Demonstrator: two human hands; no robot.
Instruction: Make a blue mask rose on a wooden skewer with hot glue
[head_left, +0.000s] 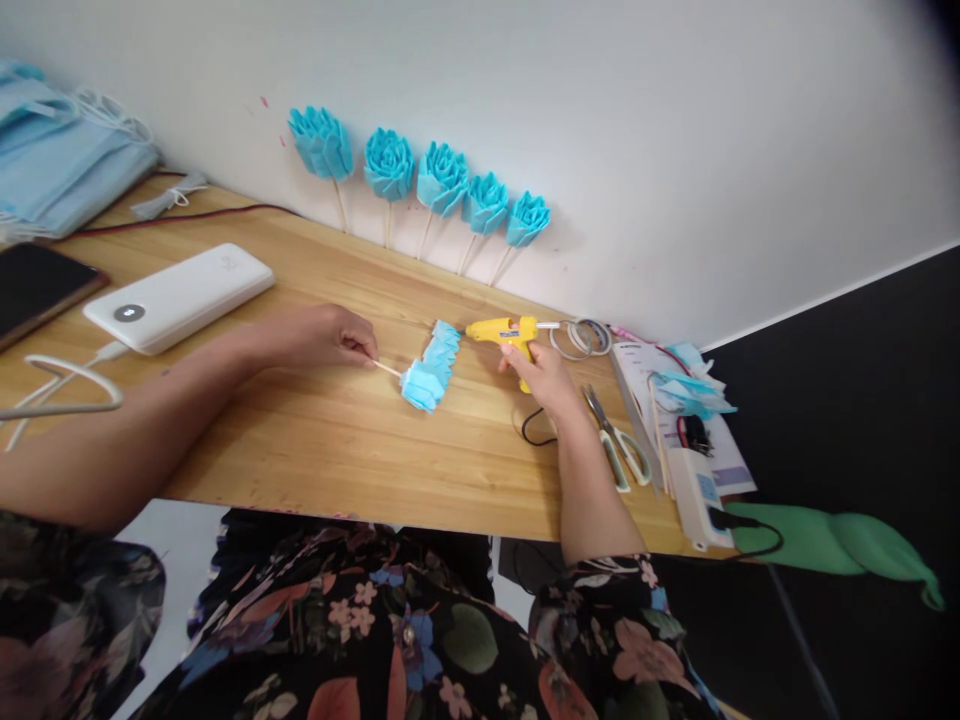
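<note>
Between the fingers of my left hand (334, 335) is the end of a thin wooden stick (388, 369). The stick's other end goes into a partly rolled blue flower (423, 386) lying on the table. From the flower a loose blue strip (442, 343) with a jagged edge runs away from me. My right hand (546, 375) is wrapped round the handle of a yellow glue gun (501, 330). Its nozzle points left, close to the far end of the strip; whether it touches I cannot tell.
Several finished blue flowers (390, 165) on sticks lean against the white wall. Left are a white power bank (180, 298), a phone (37, 290) and blue face masks (67, 150). Right are scissors (616, 440), a tape roll (589, 338), a paper booklet (724, 450) and a power strip (697, 495).
</note>
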